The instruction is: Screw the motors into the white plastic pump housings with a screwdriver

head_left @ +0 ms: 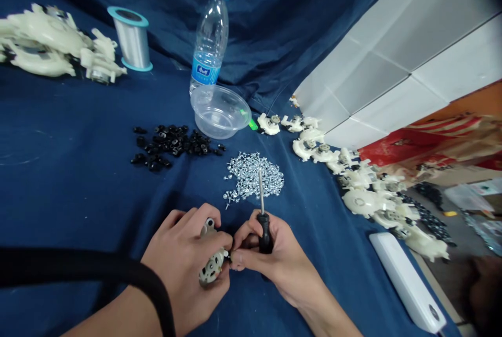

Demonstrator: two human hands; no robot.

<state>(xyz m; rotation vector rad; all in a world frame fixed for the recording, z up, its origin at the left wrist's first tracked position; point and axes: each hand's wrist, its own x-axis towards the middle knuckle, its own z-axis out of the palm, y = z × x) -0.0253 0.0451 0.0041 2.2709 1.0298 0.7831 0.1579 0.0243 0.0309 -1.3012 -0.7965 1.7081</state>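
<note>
My left hand (pixel 188 261) is closed round a small pale plastic assembly (pixel 212 268) with a slotted round face, partly hidden by the fingers. In my right hand (pixel 280 261) a screwdriver (pixel 264 232) with a black handle lies across the palm, its metal shaft pointing away from me. The right thumb and forefinger pinch at the assembly's right edge, where a small dark piece shows; its kind is unclear. Beyond the hands is a heap of silver screws (pixel 254 175). Left of it lies a pile of small black plastic parts (pixel 176 141).
A clear plastic bowl (pixel 221 117), a water bottle (pixel 207 39) and a wire spool (pixel 133 39) stand at the back. Cream plastic assemblies lie at the left (pixel 50 39) and along the right edge (pixel 361 196). A white oblong box (pixel 408 279) lies at right. A black strap (pixel 78 269) crosses the lower left.
</note>
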